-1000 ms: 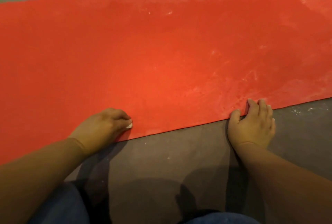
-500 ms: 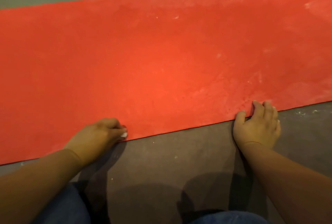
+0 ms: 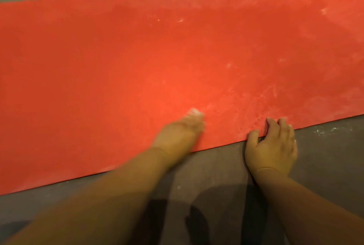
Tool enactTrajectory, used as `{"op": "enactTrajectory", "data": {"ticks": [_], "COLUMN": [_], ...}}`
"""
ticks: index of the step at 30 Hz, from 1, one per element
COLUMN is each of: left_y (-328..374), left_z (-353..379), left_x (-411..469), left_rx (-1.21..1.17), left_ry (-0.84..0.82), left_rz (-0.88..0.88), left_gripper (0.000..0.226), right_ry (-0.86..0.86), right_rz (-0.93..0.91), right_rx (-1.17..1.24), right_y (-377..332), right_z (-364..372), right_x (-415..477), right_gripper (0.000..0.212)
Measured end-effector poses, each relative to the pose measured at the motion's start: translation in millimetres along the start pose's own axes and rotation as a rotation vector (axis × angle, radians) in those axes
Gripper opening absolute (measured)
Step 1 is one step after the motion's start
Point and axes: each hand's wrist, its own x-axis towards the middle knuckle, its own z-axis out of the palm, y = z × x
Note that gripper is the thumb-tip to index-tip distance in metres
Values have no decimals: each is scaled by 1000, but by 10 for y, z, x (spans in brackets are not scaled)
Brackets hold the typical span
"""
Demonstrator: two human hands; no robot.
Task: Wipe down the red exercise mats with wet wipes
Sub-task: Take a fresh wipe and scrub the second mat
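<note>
Head view looks down on a dark grey floor [image 3: 325, 156] with white specks. A long red mat [image 3: 118, 63] lies flat on it, with pale smears toward its right end. The right hand [image 3: 273, 146] rests loose-fingered on the mat's near edge, holding nothing. The blurred left hand [image 3: 179, 134] pinches a small white wipe [image 3: 194, 112] against the mat.

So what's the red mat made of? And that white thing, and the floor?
The mat looks like thin foam or rubber, matte: it lies flat with a thin edge, dusted with pale smears. The white thing in the left hand is probably a crumpled wet wipe, too blurred to be sure. The floor is dull grey, maybe rubber or concrete.
</note>
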Motion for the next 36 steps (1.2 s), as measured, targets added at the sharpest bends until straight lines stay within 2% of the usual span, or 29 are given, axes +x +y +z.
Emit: {"op": "enactTrajectory", "data": {"ticks": [2, 3, 4, 6, 7, 8, 11, 12, 13, 14, 15, 17, 19, 20, 21, 23, 25, 26, 27, 29, 30, 32, 33, 34, 36], "left_y": [-481, -638, -683, -417, -223, 1, 335, 264, 128, -32, -209, -507, -456, -276, -67, 371, 455, 323, 131, -385, -617, -803, -738, -668, -396], "left_z": [-236, -299, -318, -188, -73, 37, 177, 97, 9, -85, -183, -343, -357, -304, -218, 20, 72, -7, -95, -325, -400, -406, -347, -256, -109], "left_x": [-96, -132, -131, -25, 47, 116, 271, 309, 355, 406, 459, 540, 566, 565, 540, 390, 194, 136, 95, 64, 58, 49, 80, 159, 318], "left_rx": [-51, 4, 57, -10, -47, -71, -64, -15, 38, 70, 96, 153, 132, 86, 34, -32, 16, 50, 78, 118, 123, 89, 44, -26, -128], "left_ry": [153, 212, 223, 216, 189, 147, -55, -120, -155, -163, -155, -21, 124, 126, 90, -37, -145, -157, -139, -61, -6, 109, 176, 242, 284], "left_rz": [-276, -382, -455, -497, -450, -332, 183, 287, 318, 276, 186, -67, -287, -321, -281, 17, 278, 281, 191, -98, -233, -391, -419, -409, -316], "left_gripper": [43, 40, 41, 47, 51, 54, 56, 55, 53, 50, 48, 44, 37, 38, 43, 51, 48, 47, 47, 45, 43, 41, 41, 43, 47], "right_ry": [-1, -4, -7, -8, -5, 0, 23, 27, 29, 28, 28, 35, 44, 52, 62, 69, 73, 73, 63, 42, 8, -62, -70, -67, -89], "right_rz": [0, -3, -5, -1, 6, 14, 17, 14, 15, 19, 26, 24, 5, 1, 1, 14, -8, -50, -75, -85, -27, 181, 206, 155, -75], "right_rx": [-3, -6, -6, -3, 0, 1, 3, -2, -4, -4, -7, -20, -20, -12, -10, -23, -23, -70, -112, -164, -146, -88, -103, -128, -156], "right_y": [-3, -6, -10, -3, -5, -5, -3, 2, 10, 15, 13, 12, 21, 16, 10, 11, -23, -31, -37, -87, -119, -193, -202, -205, -123], "right_z": [-4, -2, 1, 8, 18, 25, 46, 50, 54, 56, 61, 78, 80, 88, 107, 117, 64, 19, -32, -73, -70, 35, 106, 168, 174], "right_x": [-20, -22, -16, 5, 11, 9, 19, 21, 22, 22, 19, 4, 18, 31, 32, 6, 14, 52, 128, 411, 533, 643, 643, 655, 680], "right_gripper": [65, 64, 62, 54, 52, 50, 47, 47, 47, 48, 48, 48, 48, 48, 48, 47, 44, 41, 39, 40, 46, 66, 70, 68, 59]}}
